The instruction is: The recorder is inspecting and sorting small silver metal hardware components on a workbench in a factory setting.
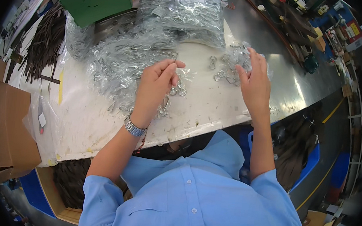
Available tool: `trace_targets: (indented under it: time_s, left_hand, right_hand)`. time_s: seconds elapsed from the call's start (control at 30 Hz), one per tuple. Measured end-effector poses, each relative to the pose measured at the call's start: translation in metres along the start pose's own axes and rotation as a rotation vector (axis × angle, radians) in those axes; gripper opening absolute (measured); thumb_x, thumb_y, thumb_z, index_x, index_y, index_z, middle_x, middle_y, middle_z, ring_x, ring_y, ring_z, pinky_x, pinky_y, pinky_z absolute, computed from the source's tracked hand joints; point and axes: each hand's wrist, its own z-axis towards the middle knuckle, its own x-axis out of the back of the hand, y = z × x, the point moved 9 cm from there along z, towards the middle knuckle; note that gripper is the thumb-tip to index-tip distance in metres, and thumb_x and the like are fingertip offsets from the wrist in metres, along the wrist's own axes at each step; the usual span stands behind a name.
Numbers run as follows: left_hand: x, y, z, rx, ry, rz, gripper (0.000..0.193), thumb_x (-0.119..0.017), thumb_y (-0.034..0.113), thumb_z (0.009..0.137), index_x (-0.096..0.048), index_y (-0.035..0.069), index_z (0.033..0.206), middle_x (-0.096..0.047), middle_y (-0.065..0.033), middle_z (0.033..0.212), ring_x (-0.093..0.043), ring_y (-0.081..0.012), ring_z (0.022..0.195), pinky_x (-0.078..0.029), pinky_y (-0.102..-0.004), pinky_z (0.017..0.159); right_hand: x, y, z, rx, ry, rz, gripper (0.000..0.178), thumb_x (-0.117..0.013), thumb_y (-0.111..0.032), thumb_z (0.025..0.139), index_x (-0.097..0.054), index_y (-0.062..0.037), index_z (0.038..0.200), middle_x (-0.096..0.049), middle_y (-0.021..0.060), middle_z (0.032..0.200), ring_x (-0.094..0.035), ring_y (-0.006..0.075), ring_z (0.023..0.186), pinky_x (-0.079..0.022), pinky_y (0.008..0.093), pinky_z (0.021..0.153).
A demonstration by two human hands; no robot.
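Over the middle of the table, my left hand [156,80] is closed in a pinch. A silver metal snap hook [174,55] shows at its fingertips, and more snap hooks [179,89] show beside its lower fingers; whether these are held or lie on the table I cannot tell. To the right, my right hand [256,81] has its thumb and fingers apart. It is beside a clear plastic bag [239,55] and a small group of loose snap hooks [226,76]. One snap hook [212,62] lies between the hands.
A wide heap of bagged snap hooks [123,60] covers the left middle, with fuller bags [193,17] behind. A green machine [100,2] stands at the back left, near brown strips [45,43]. A cardboard box [10,119] is at the left edge; a blue bin [307,167] sits lower right.
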Motion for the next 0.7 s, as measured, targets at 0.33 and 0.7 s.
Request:
trace_targets:
  time_s: [0.33,0.7]
  left_hand:
    - [0.02,-0.004,0.007,-0.055,0.101,-0.155,0.026,-0.059,0.021,0.114,-0.074,0.001,0.123,-0.06,0.0061,0.079,-0.04,0.0005,0.059,-0.03,-0.019,0.052]
    - [0.009,-0.006,0.007,-0.155,0.057,0.277,0.032,-0.071,0.026,0.107,-0.075,0.0,0.126,-0.075,-0.0011,0.091,-0.061,-0.0055,0.075,-0.048,-0.0242,0.068]
  right_hand:
    - [-0.11,-0.047,-0.043,0.259,-0.228,-0.313,0.036,-0.085,-0.032,0.091,-0.065,-0.0049,0.105,-0.065,0.0131,0.105,-0.07,0.0333,0.097,-0.058,0.0474,0.08]
    - [-0.081,0.0,-0.031,-0.043,-0.335,0.141,0.013,-0.074,-0.011,0.099,-0.066,-0.0032,0.105,-0.075,0.012,0.092,-0.075,0.024,0.084,-0.057,0.0377,0.076]
